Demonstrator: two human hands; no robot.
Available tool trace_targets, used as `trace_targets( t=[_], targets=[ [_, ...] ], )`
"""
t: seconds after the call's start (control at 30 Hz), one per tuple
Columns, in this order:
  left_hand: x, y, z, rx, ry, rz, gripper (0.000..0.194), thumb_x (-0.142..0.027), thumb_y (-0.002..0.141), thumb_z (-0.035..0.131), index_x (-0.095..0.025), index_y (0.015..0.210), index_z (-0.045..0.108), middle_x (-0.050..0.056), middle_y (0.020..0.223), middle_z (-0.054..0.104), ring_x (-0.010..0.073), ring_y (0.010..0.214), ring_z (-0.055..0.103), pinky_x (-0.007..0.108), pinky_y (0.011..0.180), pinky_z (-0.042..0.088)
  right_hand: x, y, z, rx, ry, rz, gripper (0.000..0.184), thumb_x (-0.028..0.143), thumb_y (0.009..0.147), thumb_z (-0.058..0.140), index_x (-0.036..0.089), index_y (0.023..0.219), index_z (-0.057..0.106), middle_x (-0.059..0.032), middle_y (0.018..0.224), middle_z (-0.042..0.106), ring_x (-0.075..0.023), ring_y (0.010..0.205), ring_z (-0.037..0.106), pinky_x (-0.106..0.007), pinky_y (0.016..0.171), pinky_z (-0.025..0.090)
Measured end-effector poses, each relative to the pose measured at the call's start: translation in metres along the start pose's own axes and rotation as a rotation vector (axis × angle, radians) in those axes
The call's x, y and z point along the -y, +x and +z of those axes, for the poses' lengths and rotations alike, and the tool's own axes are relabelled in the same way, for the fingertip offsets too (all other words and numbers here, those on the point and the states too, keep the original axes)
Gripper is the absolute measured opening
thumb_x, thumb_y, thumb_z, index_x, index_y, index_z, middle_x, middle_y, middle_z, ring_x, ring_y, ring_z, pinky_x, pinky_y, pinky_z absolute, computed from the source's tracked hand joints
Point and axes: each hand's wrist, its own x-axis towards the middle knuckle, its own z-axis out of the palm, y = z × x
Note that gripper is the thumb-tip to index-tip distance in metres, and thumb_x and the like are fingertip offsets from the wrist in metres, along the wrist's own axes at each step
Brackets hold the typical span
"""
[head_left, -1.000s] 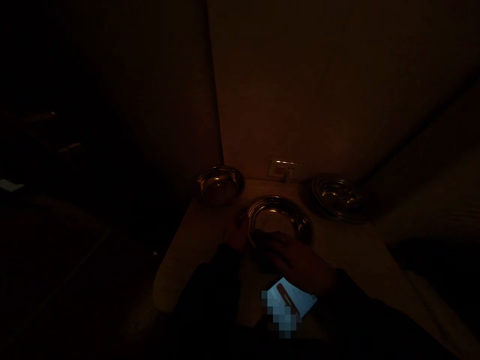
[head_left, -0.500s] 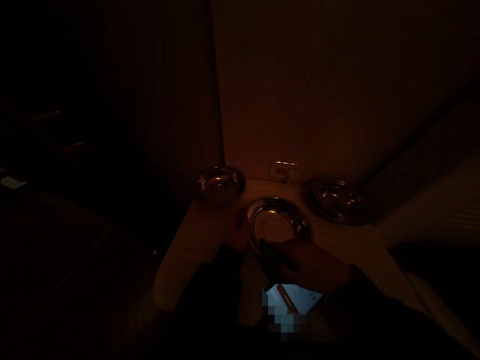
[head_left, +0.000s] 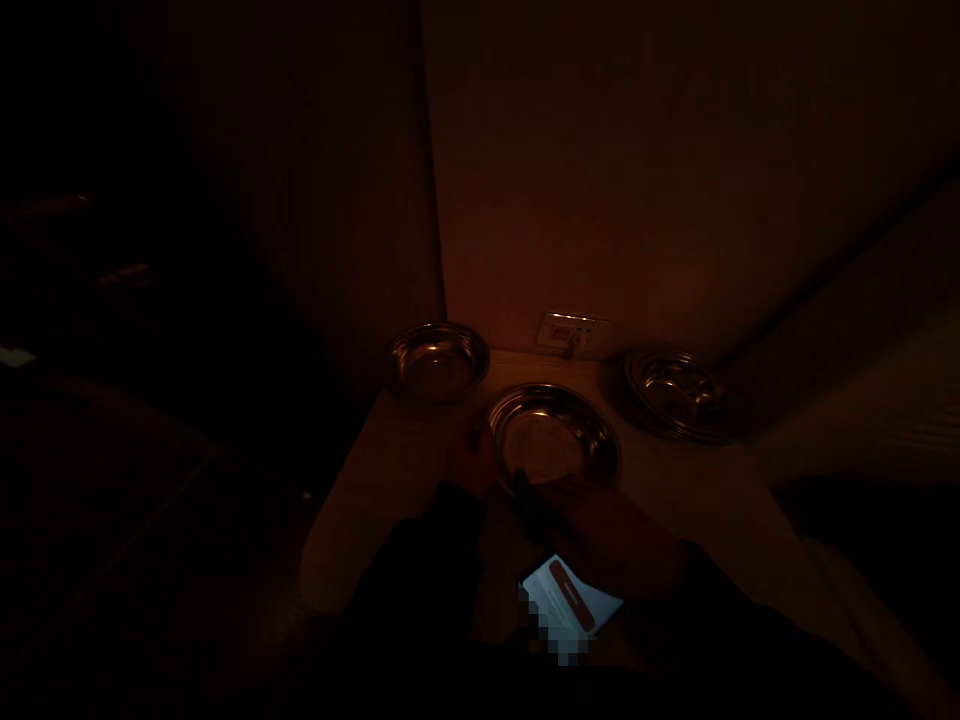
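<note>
A very dark scene is seen from above, lit mostly by a small glowing phone screen (head_left: 574, 600) lying nearest the viewer on a pale, light-coloured tabletop (head_left: 375, 520). Just beyond the screen, two dark-sleeved arms reach forward. The right hand (head_left: 592, 520) is laid at the near rim of a round, shallow stainless-steel plate (head_left: 553, 435) and something dark appears to be held in it against that rim; what the thing is cannot be told, nor how tightly the fingers are closed. The left hand (head_left: 471, 462) is pressed to the plate's left edge, with the fingers curled about the rim. The plate sits flat on the middle of the tabletop. Farther back and to the left, a second round steel dish (head_left: 437, 360) is set near the table's far corner. To the right, well apart, a round steel tray with moulded compartments (head_left: 679, 392) is placed. Behind them, a pale wall socket plate (head_left: 571, 332) is fixed low on a dim wall (head_left: 637, 180).
</note>
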Motion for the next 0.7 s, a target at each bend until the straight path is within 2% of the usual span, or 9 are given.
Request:
trace_targets(
  t=[0.07,0.13,0.23,0.37,0.53,0.7],
  targets=[
    [-0.002,0.001,-0.001,0.003,0.013,0.022,0.029,-0.013,0.081,0.050,-0.008,0.104,0.068,0.014,0.108,0.071,0.0228,0.102,0.066,0.035,0.092,0.050,0.013,0.013,0.003,-0.020,-0.030,0.032,0.039,0.026,0.094,0.040,0.010,0.128,0.051,-0.0140,0.113,0.064,-0.0259,0.103,0.058,-0.037,0.087,0.046],
    [-0.004,0.001,-0.002,-0.002,0.019,0.047,0.027,-0.012,0.080,0.050,-0.010,0.099,0.069,0.013,0.105,0.072,0.0219,0.099,0.067,0.035,0.091,0.051,0.024,0.026,0.004,-0.057,-0.065,0.076,0.035,0.029,0.097,0.034,0.010,0.113,0.058,-0.0134,0.104,0.066,-0.0248,0.096,0.060,-0.036,0.083,0.046],
    [-0.006,0.002,-0.003,-0.004,0.011,0.033,0.025,-0.014,0.079,0.050,-0.012,0.095,0.070,0.012,0.100,0.073,0.0221,0.095,0.068,0.036,0.089,0.052,0.030,0.036,0.004,-0.088,-0.098,0.120,0.035,0.029,0.099,0.030,0.012,0.108,0.060,-0.0129,0.105,0.067,-0.0243,0.097,0.060,-0.035,0.082,0.045],
    [-0.001,0.003,-0.003,-0.017,-0.001,0.021,0.026,-0.018,0.079,0.053,-0.011,0.099,0.069,0.013,0.102,0.072,0.0235,0.098,0.067,0.037,0.090,0.052,0.020,0.024,-0.002,-0.017,-0.083,0.079,0.033,0.030,0.099,0.032,0.016,0.113,0.059,-0.0110,0.106,0.068,-0.0215,0.095,0.062,-0.031,0.079,0.045],
    [0.000,0.003,-0.002,0.009,-0.053,-0.003,0.026,-0.020,0.078,0.055,-0.012,0.100,0.068,0.011,0.100,0.073,0.0215,0.094,0.069,0.034,0.086,0.054,0.003,-0.001,-0.017,0.098,-0.075,0.033,0.033,0.028,0.097,0.036,0.017,0.120,0.057,-0.0122,0.105,0.069,-0.0199,0.094,0.065,-0.028,0.080,0.044],
    [-0.001,0.002,0.000,0.011,-0.044,0.007,0.025,-0.019,0.079,0.054,-0.012,0.098,0.069,0.011,0.100,0.073,0.0220,0.095,0.068,0.035,0.088,0.053,0.004,-0.002,-0.022,0.141,-0.064,0.055,0.033,0.029,0.097,0.035,0.017,0.113,0.062,-0.0123,0.103,0.070,-0.0201,0.093,0.066,-0.027,0.078,0.044]
  ],
)
